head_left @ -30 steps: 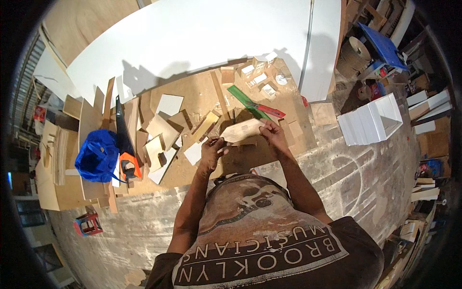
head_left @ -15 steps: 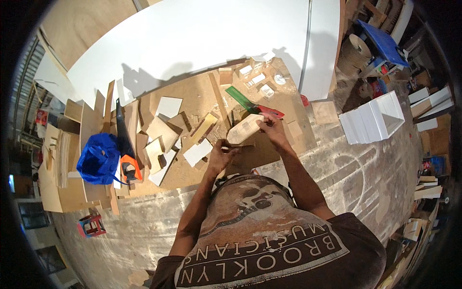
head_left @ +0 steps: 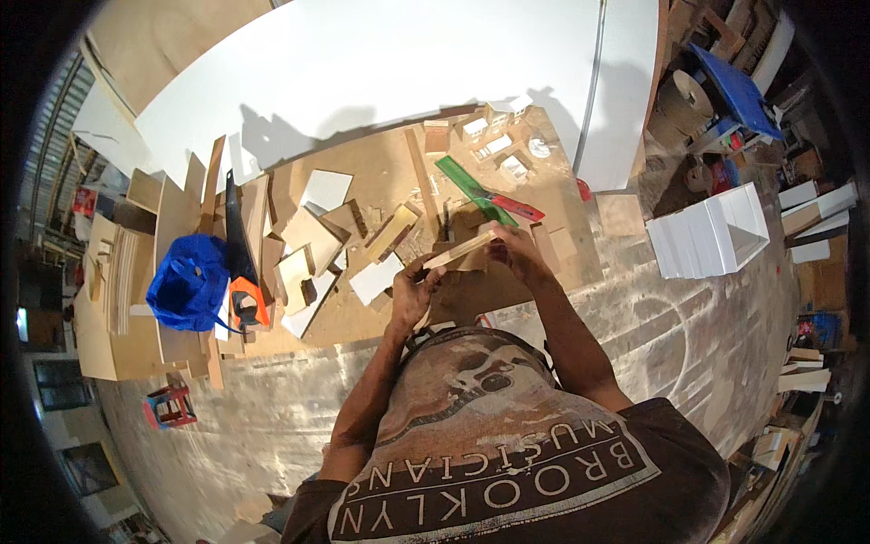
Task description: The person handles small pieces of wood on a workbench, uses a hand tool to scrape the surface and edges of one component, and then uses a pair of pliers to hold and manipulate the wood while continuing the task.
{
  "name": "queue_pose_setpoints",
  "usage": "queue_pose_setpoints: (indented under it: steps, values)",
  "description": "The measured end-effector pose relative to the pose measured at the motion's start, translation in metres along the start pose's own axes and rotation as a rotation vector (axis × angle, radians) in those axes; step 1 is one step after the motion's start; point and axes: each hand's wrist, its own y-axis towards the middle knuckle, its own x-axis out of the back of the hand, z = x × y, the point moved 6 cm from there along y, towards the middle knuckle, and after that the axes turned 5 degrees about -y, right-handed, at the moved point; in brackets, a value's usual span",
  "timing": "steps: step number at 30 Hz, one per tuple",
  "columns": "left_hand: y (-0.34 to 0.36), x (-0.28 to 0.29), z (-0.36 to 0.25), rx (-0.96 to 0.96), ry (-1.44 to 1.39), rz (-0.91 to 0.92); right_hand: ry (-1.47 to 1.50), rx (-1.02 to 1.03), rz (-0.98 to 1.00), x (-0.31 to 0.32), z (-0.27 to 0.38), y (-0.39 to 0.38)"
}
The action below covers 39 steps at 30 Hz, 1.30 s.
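Observation:
Above the near edge of the work board, a small pale wooden piece (head_left: 462,248) is held between my two hands, its narrow edge turned upward. My left hand (head_left: 415,288) pinches its left end with thumb and fingers. At the other end, the fingers of my right hand (head_left: 522,254) close round it. Just beyond lie a green ruler-like strip (head_left: 460,176) and a red-handled tool (head_left: 515,207), partly overlapping. A white offcut (head_left: 375,277) rests left of my left hand, near a yellowish wooden strip (head_left: 393,231).
Several small wooden house-like parts (head_left: 514,169) stand at the board's far right. To the left are a handsaw with an orange handle (head_left: 247,304), a blue bag (head_left: 188,283) and upright panels (head_left: 174,222). A white box-like unit (head_left: 702,238) sits on the floor at right.
The wooden piece has been tipped from showing its broad, pointed face to showing its edge. Both hands still grip it, and the right hand has turned. The whole view has shifted slightly.

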Motion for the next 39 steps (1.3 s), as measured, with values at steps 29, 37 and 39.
queue_pose_setpoints:
  steps: [29, 37, 39]
  values:
    - [0.011, 0.028, 0.011, 0.162, -0.516, -0.065, -0.275, 1.425, 1.168, -0.139, 0.284, -0.334]
    - [0.024, 0.034, 0.036, 0.244, -0.812, 0.025, -0.298, 1.557, 1.293, -0.156, 0.284, -0.354]
    - [0.022, 0.029, 0.037, 0.292, -0.918, -0.093, -0.283, 1.581, 1.316, -0.154, 0.286, -0.361]
